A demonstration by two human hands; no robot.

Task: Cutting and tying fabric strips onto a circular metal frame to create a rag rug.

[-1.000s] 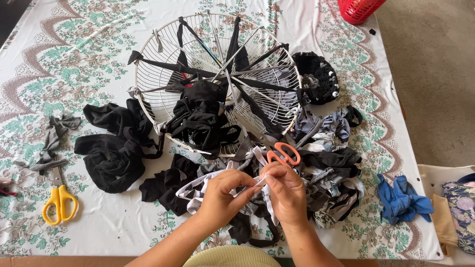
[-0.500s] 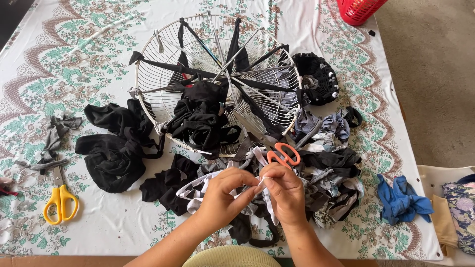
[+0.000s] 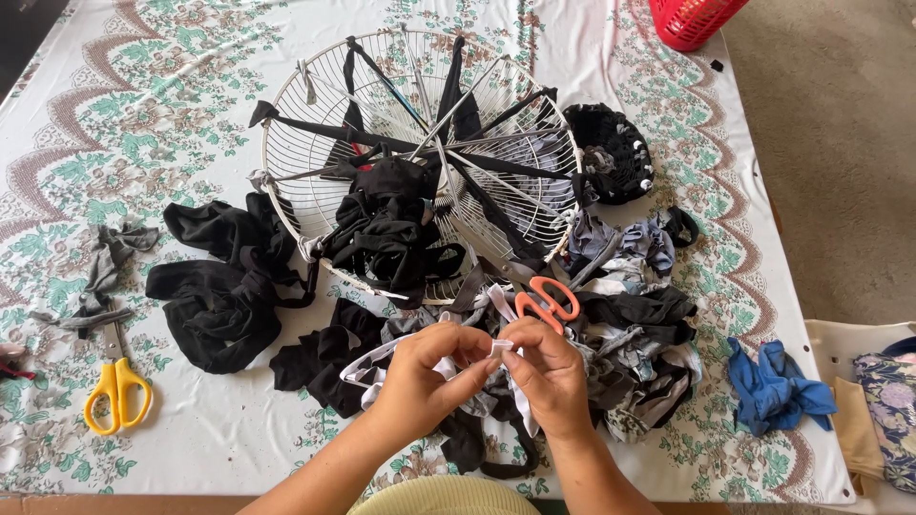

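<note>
While both hands meet at the near edge of the table, the left hand [image 3: 420, 377] and the right hand [image 3: 549, 377] pinch a soft, pale grey-white fabric strip [image 3: 382, 360] between thumbs and fingertips, fingers closed on it and the two hands almost touching. The strip is limp and flat, looping out to the left of the left hand and trailing down under the right wrist. It lies just above a heap of dark cloth scraps [image 3: 630, 353], a tangle of black, grey and patterned stretchy pieces.

Orange-handled scissors [image 3: 546, 300] rest on that heap, just beyond the right hand's knuckles. Behind them sits a round white wire fan guard [image 3: 305, 172], its thin metal spokes radiating from the centre, with black fabric strips knotted and stretched across it and a bunched black wad near the middle. A crumpled black cloth pile [image 3: 224, 305] lies to the left of the guard, and yellow-handled scissors [image 3: 116, 391] lie well to the left, near grey scraps [image 3: 105, 277]. A blue rag [image 3: 778, 386] sits to the right, apart from the heap. Everything rests on a floral tablecloth [image 3: 124, 114], white with green and brown scalloped print. A red plastic basket [image 3: 692, 19] stands at the far right corner.
</note>
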